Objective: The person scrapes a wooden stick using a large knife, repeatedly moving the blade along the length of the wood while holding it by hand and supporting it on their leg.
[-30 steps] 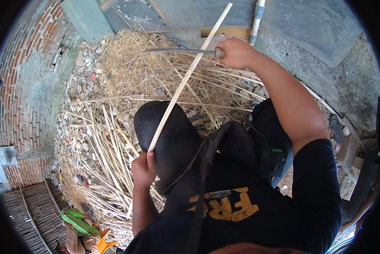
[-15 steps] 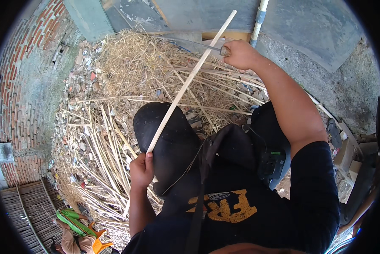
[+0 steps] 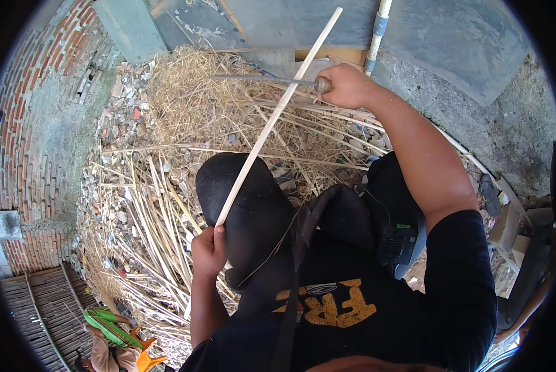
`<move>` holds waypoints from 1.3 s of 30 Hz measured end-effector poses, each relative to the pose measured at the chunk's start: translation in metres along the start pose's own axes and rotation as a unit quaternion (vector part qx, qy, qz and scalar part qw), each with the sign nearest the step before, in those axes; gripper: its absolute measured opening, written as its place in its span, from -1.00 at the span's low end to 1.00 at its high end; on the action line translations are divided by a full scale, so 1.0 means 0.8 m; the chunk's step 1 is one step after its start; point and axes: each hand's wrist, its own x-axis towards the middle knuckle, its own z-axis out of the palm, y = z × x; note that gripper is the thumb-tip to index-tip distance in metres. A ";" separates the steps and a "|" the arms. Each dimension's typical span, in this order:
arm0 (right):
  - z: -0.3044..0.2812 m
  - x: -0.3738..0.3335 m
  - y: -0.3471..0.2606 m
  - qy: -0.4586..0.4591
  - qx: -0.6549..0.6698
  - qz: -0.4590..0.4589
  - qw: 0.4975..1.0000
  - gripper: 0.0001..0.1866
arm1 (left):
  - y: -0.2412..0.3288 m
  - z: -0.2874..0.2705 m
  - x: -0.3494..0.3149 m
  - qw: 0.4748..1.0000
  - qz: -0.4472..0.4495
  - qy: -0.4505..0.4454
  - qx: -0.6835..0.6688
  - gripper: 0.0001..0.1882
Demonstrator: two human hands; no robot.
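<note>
A long pale strip, apparently split bamboo (image 3: 265, 133), slants from my left hand up and away to the right across my dark-clad knee. My left hand (image 3: 208, 250) is closed round its near end, thumb on top. In my right hand (image 3: 346, 86) is the handle of a long thin knife (image 3: 259, 78), its blade pointing left. The blade crosses the strip in its upper part and looks to be against it, near the handle. Part of the handle is hidden by my fingers.
Many loose pale strips (image 3: 160, 223) lie on the rubble to my left. A heap of shavings (image 3: 194, 99) lies ahead, before grey panels and a pipe (image 3: 377, 37). A brick wall (image 3: 27, 136) stands at left. Another person (image 3: 114, 347) sits at lower left on an orange chair.
My right hand has come slightly nearer and to the left with the knife, its blade now lower at the tip. The strip's far end has shifted slightly up and left.
</note>
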 end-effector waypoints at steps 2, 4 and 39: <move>0.003 0.004 0.005 0.044 -0.013 0.028 0.999 -0.73 | 0.005 -0.002 -0.001 1.000 -0.003 0.001 0.012 -0.50; 0.006 0.001 0.003 0.069 -0.030 0.010 0.997 -0.76 | 0.007 -0.004 0.000 1.000 -0.006 0.000 0.025 -0.50; -0.014 -0.013 -0.041 0.002 -0.070 -0.001 0.998 -0.77 | 0.007 -0.004 0.001 1.000 -0.015 -0.002 0.006 -0.50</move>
